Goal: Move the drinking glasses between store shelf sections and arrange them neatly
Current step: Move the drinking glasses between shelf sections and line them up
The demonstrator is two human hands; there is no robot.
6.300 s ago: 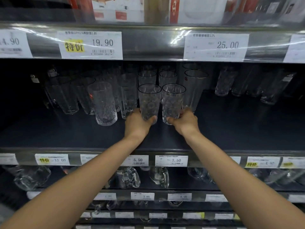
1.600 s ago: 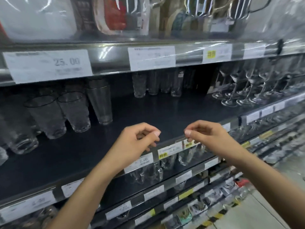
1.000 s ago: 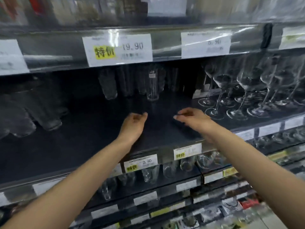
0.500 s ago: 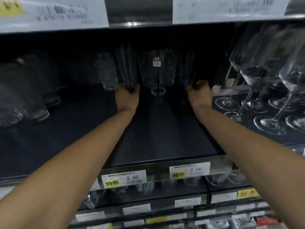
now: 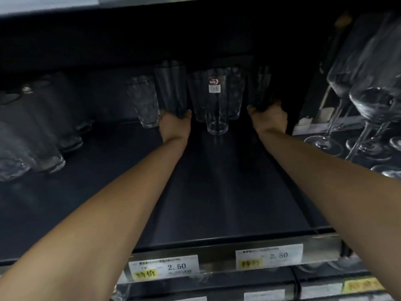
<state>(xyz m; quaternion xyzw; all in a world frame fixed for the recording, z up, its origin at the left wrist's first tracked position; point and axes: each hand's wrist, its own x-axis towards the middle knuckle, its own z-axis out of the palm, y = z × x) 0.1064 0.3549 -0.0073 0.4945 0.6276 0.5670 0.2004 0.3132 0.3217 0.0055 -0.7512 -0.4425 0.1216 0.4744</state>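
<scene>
Fingers of the left hand (image 5: 175, 127) curl round the foot of a tall, dark-looking clear glass tumbler (image 5: 171, 88), thumb on its right side. This tumbler stands upright deep on the dark grey shelf board (image 5: 217, 192). The right hand (image 5: 270, 119) grips the base of a second tall clear tumbler (image 5: 259, 88) in the same way, thumb on the left, in the shadow at the back of the shelf. Between the two hands, apart from both, stands a clear tapered tumbler with a red-and-white sticker (image 5: 217, 105) near its rim. Close behind it are more plain tumblers (image 5: 235, 92), too dim to count. Just left of the left hand's glass is a shorter textured clear tumbler (image 5: 142, 103); whether the two touch I cannot tell. Farther left, a blurred cluster of thick-based tumblers (image 5: 36, 131) stands on the same board. Far to the right, stemmed wine glasses (image 5: 366, 109) crowd together. Two white price labels (image 5: 163, 268) reading 2.50 sit on the metal front rail (image 5: 217, 256).
</scene>
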